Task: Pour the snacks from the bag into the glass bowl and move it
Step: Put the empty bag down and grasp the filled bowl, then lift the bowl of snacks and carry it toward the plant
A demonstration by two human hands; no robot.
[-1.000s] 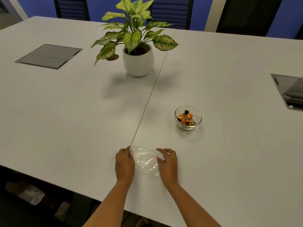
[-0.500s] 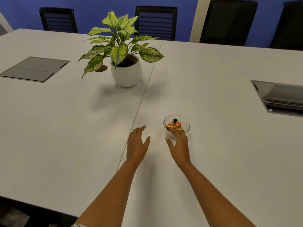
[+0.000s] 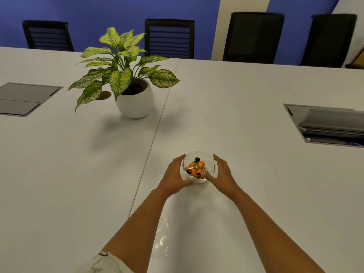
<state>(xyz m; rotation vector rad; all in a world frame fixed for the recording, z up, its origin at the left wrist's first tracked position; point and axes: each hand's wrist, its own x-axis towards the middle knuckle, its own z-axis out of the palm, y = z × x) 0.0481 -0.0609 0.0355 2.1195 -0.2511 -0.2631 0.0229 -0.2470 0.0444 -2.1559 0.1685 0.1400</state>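
A small glass bowl (image 3: 211,161) stands on the white table (image 3: 256,184), filled with orange, gold and dark wrapped snacks (image 3: 196,168). My left hand (image 3: 174,177) cups its left side and my right hand (image 3: 222,174) cups its right side, thumbs wrapped around the near wall. The bowl rests on the table. A clear, empty plastic bag (image 3: 163,236) lies flat near the table's front edge, between my forearms and partly hidden by the left one.
A potted plant (image 3: 134,99) in a white pot stands at the back left. Grey cable hatches sit at the far left (image 3: 25,98) and right (image 3: 327,125). Black chairs (image 3: 170,37) line the far side against a blue wall.
Both hands let go of the empty bag, reached forward and closed around the bowl. The bag stays where it lay. The camera has tilted up and moved closer.
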